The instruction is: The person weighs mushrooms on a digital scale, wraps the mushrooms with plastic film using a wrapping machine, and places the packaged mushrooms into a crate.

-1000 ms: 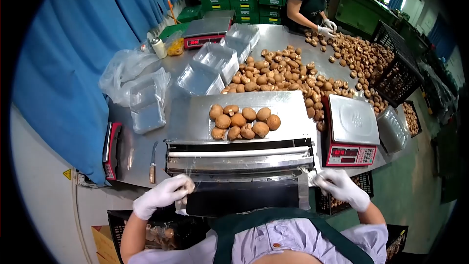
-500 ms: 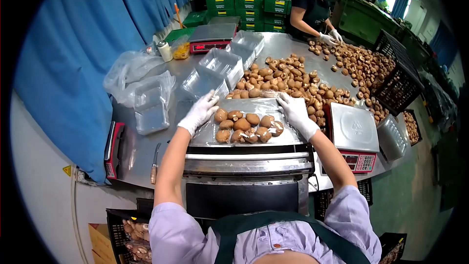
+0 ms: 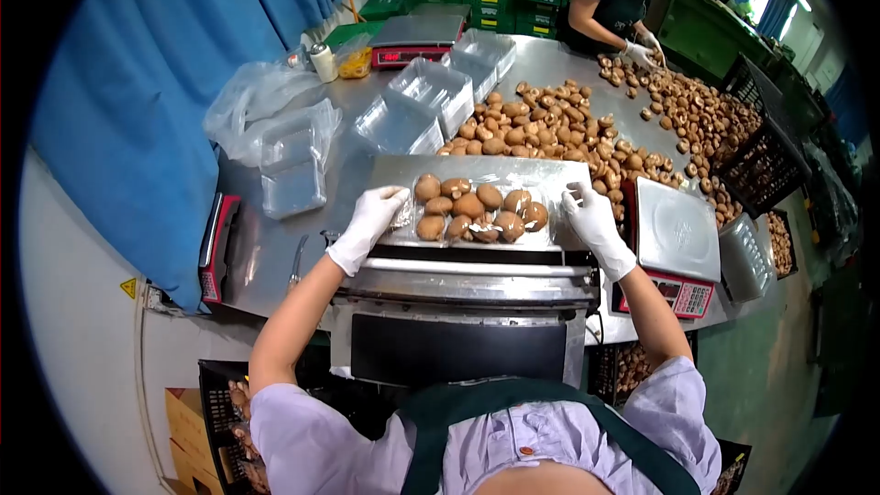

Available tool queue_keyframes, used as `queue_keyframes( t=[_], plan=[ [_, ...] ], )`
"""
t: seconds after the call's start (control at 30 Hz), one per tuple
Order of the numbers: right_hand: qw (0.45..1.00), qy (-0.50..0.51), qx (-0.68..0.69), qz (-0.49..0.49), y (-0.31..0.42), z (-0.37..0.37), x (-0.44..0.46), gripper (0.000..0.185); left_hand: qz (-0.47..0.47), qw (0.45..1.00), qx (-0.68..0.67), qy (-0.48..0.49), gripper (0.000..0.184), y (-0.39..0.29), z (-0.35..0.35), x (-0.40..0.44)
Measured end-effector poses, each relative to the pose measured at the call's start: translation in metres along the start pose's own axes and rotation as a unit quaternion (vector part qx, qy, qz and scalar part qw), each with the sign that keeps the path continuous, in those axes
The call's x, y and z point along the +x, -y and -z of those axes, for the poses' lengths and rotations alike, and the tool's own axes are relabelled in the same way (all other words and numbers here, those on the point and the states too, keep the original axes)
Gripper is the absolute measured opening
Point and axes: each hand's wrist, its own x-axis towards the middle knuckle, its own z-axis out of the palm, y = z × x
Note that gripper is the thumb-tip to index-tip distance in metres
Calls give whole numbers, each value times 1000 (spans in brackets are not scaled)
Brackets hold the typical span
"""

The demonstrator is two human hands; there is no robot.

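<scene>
A clear tray of brown mushrooms (image 3: 467, 205) lies under shiny plastic film (image 3: 547, 220) on the metal plate of the wrapping machine (image 3: 458, 286). My left hand (image 3: 368, 225), in a white glove, pinches gathered film at the tray's left end. At the right end, my right hand (image 3: 596, 227), also gloved, has its thumb and fingers drawn together on the film, whose clear edge is hard to make out there. Directly behind the plate spreads a heap of loose mushrooms (image 3: 536, 128).
Empty clear trays (image 3: 431, 92) stand behind on the left, beside a plastic bag (image 3: 252, 110). Scales sit left, right (image 3: 678, 234) and at the back (image 3: 417, 32). A knife (image 3: 298, 261) lies left. Across the table, a person (image 3: 610, 9) handles mushrooms near a black crate (image 3: 765, 151).
Both hands have come from the tray's far corners back towards me, down to its ends, and their fingers have closed on the film. The view has shifted slightly.
</scene>
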Motion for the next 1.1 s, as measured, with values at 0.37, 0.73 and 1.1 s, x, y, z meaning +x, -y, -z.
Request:
queue_keyframes(
  t=[0.37,0.73,1.1],
  plan=[
    [994,-11,96,47,13,11,-133,20,-143,981,109,-68,19,-36,-13,-125],
    [959,279,-47,-17,-4,-2,-234,24,67,954,293,8,31,80,-33,-237],
    [948,299,-22,-109,-22,48,-266,30,17,949,312,-42,28,107,-29,-308]
  ],
)
